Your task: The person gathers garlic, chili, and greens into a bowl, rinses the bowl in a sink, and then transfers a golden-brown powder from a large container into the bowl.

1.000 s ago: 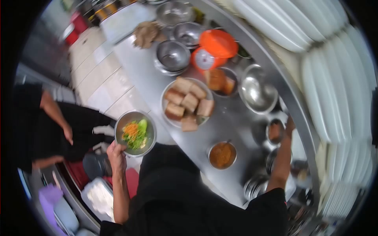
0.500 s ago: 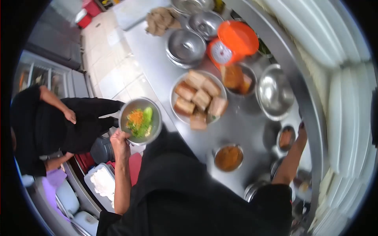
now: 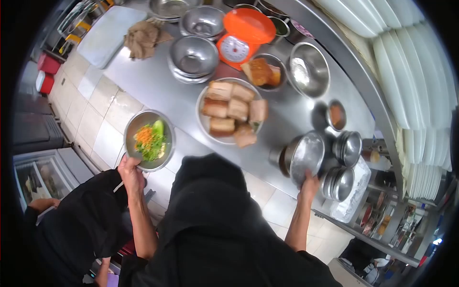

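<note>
My left hand (image 3: 132, 176) grips the rim of a metal bowl (image 3: 168, 143), held out past the counter's edge. Inside it lie chopped green leaves and shredded orange vegetable (image 3: 149, 142). My right hand (image 3: 308, 185) is closed on the rim of another metal bowl (image 3: 308, 152), tilted over the right part of the counter with no food visible in it. That bowl partly hides a small pot (image 3: 277, 157) behind it. Stacked small metal bowls (image 3: 351, 146) stand just right of my right hand. A round dish (image 3: 202, 110) of thick meat blocks (image 3: 235, 110) sits between my hands.
On the steel counter (image 3: 143, 91) stand an orange scale (image 3: 234, 50), stacked bowls (image 3: 193, 56), a bowl of browned meat (image 3: 262, 71), a large bowl (image 3: 311, 69) and a brown cloth (image 3: 142, 39). Plates (image 3: 413, 71) fill the shelf at right. A person in black (image 3: 88, 215) is at left.
My right hand has come back from the far right side and now holds a metal bowl near the small pot. My left hand still holds the vegetable bowl. The view has shifted.
</note>
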Demonstrator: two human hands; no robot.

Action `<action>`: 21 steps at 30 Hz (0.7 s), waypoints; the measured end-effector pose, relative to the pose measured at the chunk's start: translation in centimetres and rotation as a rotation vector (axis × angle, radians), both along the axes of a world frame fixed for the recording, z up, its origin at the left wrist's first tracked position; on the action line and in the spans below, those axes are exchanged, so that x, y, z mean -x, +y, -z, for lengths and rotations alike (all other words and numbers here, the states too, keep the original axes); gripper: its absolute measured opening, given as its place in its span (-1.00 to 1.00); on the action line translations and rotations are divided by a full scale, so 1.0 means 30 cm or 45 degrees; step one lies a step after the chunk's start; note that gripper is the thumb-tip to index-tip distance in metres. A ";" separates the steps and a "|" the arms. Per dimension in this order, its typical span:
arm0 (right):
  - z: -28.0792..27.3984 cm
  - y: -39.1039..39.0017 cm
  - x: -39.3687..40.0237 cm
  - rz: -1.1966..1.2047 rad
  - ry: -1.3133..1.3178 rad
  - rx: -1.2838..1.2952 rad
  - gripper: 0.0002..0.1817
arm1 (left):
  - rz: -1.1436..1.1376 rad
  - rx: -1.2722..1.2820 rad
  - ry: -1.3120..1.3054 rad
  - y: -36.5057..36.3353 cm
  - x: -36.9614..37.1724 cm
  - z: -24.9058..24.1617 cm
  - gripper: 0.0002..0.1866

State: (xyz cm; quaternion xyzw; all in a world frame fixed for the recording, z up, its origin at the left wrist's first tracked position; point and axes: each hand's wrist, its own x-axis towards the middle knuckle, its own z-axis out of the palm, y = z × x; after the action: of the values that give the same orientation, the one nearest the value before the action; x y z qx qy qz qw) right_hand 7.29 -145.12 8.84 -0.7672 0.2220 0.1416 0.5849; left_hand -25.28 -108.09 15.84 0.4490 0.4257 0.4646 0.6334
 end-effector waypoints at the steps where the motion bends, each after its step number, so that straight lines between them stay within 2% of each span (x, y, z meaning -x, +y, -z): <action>1: 0.032 0.010 0.006 0.065 -0.076 -0.047 -0.66 | 0.025 -0.017 0.028 0.013 0.022 0.019 -0.70; 3: 0.125 -0.019 -0.002 0.157 -0.188 -0.157 -0.57 | 0.022 -0.094 0.054 0.009 0.015 0.023 -0.73; 5: 0.193 -0.075 -0.053 0.380 0.006 -0.330 -0.68 | -0.009 -0.185 0.098 0.001 0.015 0.055 -0.78; 7: 0.320 -0.171 -0.146 0.147 0.177 -0.561 -0.75 | -0.067 -0.100 0.041 -0.020 -0.021 0.037 -0.84; 9: 0.351 -0.208 -0.198 0.082 0.162 -0.815 -0.77 | -0.078 -0.059 0.038 -0.027 -0.023 0.067 -0.89; 10: 0.359 -0.210 -0.222 0.101 0.152 -0.828 -0.76 | -0.090 -0.047 0.130 -0.038 -0.031 0.035 -0.95; 13: 0.390 -0.238 -0.285 0.201 0.113 -0.827 -0.73 | -0.112 0.070 0.118 -0.014 -0.027 0.031 -0.97; 15: 0.488 -0.310 -0.346 0.273 0.100 -0.795 -0.71 | -0.125 0.095 0.068 -0.005 -0.019 0.060 -0.96; 17: 0.442 -0.346 -0.344 0.325 0.008 -0.802 -0.57 | -0.144 0.110 0.047 0.025 0.010 0.046 -0.96; 21: 0.148 -0.333 -0.275 0.244 -0.065 -0.659 -0.58 | -0.179 0.088 0.065 0.210 0.097 0.029 -0.96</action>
State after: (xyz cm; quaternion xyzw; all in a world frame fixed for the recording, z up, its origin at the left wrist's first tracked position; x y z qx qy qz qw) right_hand 15.53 -155.09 4.39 -0.5710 0.2353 0.1182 0.7776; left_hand -28.20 -101.80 14.97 0.4075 0.4879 0.4816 0.6032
